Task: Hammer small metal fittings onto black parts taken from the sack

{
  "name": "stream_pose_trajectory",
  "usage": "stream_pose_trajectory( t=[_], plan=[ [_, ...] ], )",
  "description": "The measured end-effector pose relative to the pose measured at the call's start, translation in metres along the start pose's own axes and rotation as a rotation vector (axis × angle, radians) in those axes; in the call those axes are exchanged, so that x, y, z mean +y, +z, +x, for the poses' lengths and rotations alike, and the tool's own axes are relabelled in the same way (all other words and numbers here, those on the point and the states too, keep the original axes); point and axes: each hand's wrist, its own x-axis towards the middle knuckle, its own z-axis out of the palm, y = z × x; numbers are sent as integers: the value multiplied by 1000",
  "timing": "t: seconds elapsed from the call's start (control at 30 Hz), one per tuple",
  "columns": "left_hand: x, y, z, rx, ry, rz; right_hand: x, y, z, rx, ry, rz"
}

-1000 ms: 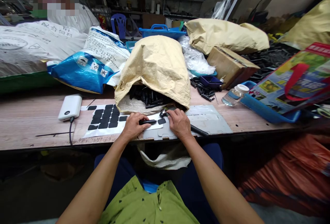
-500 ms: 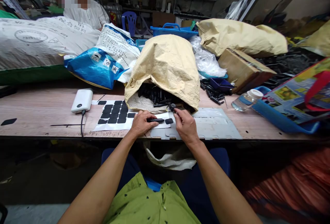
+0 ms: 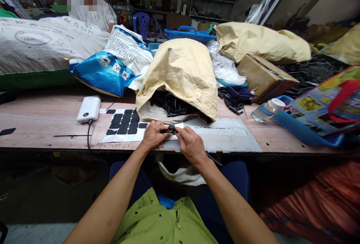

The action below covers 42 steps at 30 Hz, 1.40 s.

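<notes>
Left hand (image 3: 152,134): curled, fingers closed around a small black rod-shaped part (image 3: 165,131), held just above the near edge of the wooden bench (image 3: 39,124)
Right hand (image 3: 191,146): fingertips pinched on a small round black piece (image 3: 171,127) at the end of that part; the two hands meet at this point, thumbs touching or nearly so
Position of the held parts: over the white backing sheet (image 3: 112,137) and the grey flat plate (image 3: 225,139), directly in front of the mouth of the tan sack (image 3: 182,71)
Backing sheet: lies flat on the bench to the left of the hands, bearing rows of black rectangular pads (image 3: 125,122); one loose pad (image 3: 8,131) lies well apart, far left
Tan sack: on its side, open toward the person, with a heap of black parts (image 3: 171,107) showing inside
White power bank (image 3: 89,109): left of the sheet, with a dark cable (image 3: 89,135) running to the bench edge
Blue and white printed bag (image 3: 112,68): behind the power bank, leaning on the tan sack
Right of the sack: more loose black parts (image 3: 233,103), a cardboard box (image 3: 264,77), a clear bottle (image 3: 266,110) lying on its side, a blue tray (image 3: 303,131) holding a colourful printed bag (image 3: 326,98)
Behind: a blue basket (image 3: 188,34), a second tan sack (image 3: 261,41)
Far left: another person in a white shirt (image 3: 95,15), behind a large white sack (image 3: 42,45)
</notes>
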Motion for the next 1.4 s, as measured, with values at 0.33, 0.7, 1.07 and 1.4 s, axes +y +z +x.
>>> stream_pose_trajectory(
  t=[0.33,0.7,1.07,1.4],
  plan=[
    [1,2,0,18,-5,2,10,-7,-5,58,59,36],
    [3,1,-1,12,-26,18,62,-5,8,85,156,-110],
    [3,-1,-2,12,0,12,73,8,5,76,103,-281],
    [-1,2,-2,11,35,24,71,8,4,70,120,-306]
  ],
)
